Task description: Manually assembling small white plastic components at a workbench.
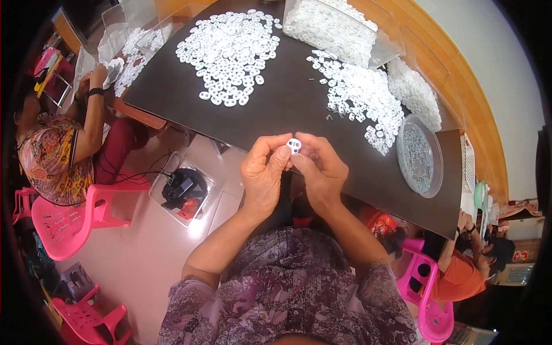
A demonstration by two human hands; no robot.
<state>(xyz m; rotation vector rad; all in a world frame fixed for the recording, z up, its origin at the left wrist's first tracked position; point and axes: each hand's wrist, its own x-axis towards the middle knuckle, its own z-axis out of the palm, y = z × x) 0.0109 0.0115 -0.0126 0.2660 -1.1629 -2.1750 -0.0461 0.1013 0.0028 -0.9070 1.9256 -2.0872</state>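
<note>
Head view; white piece (pixel 294 146), between left grip (pixel 263 170) and right grip (pixel 324 172)

Small assembly workshop: white plastic parts (pixel 230 52) heaped on a tabletop (pixel 296 100) beyond the hands (pixel 261 175), people (pixel 54 146) either side

At the near edge of the dark table (pixel 282 115), the left hand (pixel 262 172) and right hand (pixel 323 172) cover part of the small white piece (pixel 295 144) between them, hiding its full outline. At the table's far side, a clear bin (pixel 386 52) is cut off by the view's top edge, while on the table's right end the metal bits (pixel 417 158) in a round tub (pixel 439 164) are too small to tell apart. Left of the table, what a co-worker (pixel 54 149) handles is too small to make out.
</note>
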